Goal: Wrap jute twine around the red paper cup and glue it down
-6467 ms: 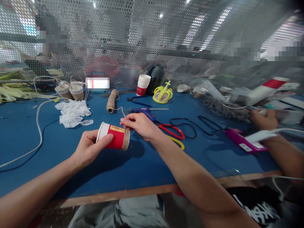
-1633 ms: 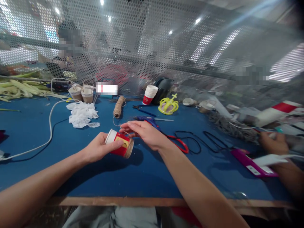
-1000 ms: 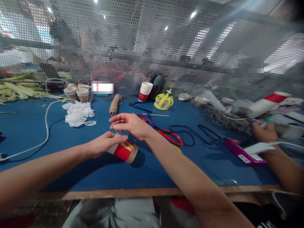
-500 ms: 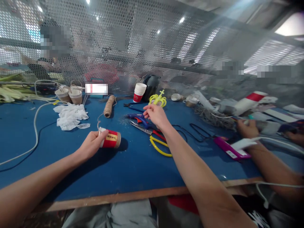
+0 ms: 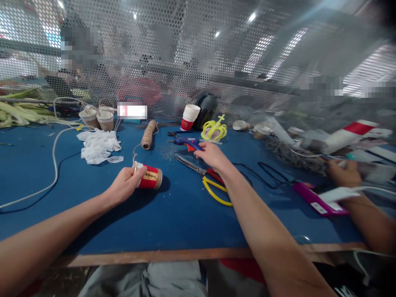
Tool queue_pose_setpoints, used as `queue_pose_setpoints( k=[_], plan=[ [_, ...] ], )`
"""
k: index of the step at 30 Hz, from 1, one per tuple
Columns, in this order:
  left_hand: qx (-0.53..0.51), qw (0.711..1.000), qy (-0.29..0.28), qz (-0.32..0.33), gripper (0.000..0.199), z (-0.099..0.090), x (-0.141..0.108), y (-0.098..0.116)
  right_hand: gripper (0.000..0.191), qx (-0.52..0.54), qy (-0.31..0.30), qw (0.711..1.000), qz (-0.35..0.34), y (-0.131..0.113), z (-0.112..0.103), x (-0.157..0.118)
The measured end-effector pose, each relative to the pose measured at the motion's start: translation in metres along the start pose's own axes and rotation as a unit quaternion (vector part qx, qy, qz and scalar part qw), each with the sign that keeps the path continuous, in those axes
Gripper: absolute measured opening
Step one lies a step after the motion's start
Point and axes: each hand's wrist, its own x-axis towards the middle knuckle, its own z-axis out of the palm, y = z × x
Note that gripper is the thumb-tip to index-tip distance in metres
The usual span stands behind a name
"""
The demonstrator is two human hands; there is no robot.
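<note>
Left hand (image 5: 125, 183): grip pinching a red-and-white paper cup (image 5: 149, 177) by its rim end, thumb on the near side. Cup is tilted onto its side, mouth to the left, base to the right, yellow label showing, tan twine band (image 5: 159, 180) around the base end. Can't tell if the cup touches the worktop (image 5: 185, 227). Thin tan twine strand (image 5: 135, 152) runs from the cup's mouth end up towards a tan twine roll (image 5: 149, 135) lying just behind.

Right hand (image 5: 212, 156): grip closed on the handle of a blue plastic glue gun with an orange-red trigger (image 5: 185, 142), nozzle pointing left. Can't tell if the gun is clear of the blue surface. Metal scissors with red and yellow handles (image 5: 192, 165) lie just in front, blades towards the left.

Behind the gun: stack of red-and-white paper cups (image 5: 190, 117), dark kettle (image 5: 206, 108), yellow crown-shaped piece (image 5: 214, 131). Left side: crumpled white gloves or plastic (image 5: 99, 146), two pale cups with brown lower parts (image 5: 105, 120). Far right: purple power strip (image 5: 318, 201), co-worker's hand (image 5: 345, 173) beyond it, near a grey cord bundle (image 5: 293, 156).
</note>
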Motion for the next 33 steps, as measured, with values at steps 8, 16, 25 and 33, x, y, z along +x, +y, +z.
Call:
queue_pose_setpoints(
  k=[8, 16, 25, 33],
  plan=[
    [0.056, 0.998, 0.007, 0.017, 0.044, -0.002, 0.000, 0.001, 0.018, 0.285, -0.136, 0.948, -0.032, -0.037, -0.029, -0.050],
    [0.069, 0.997, 0.039, 0.014, 0.039, -0.010, 0.005, -0.001, 0.018, 0.242, -0.166, 0.952, -0.089, -0.044, -0.013, -0.078],
    [0.108, 0.994, 0.028, 0.015, 0.042, -0.012, 0.007, 0.002, 0.022, 0.058, -0.119, 0.980, -0.150, -0.047, -0.013, -0.087],
    [0.081, 0.996, 0.022, -0.002, 0.043, -0.012, 0.009, 0.005, 0.025, 0.007, -0.103, 0.975, -0.195, -0.049, -0.013, -0.087]
  ],
)
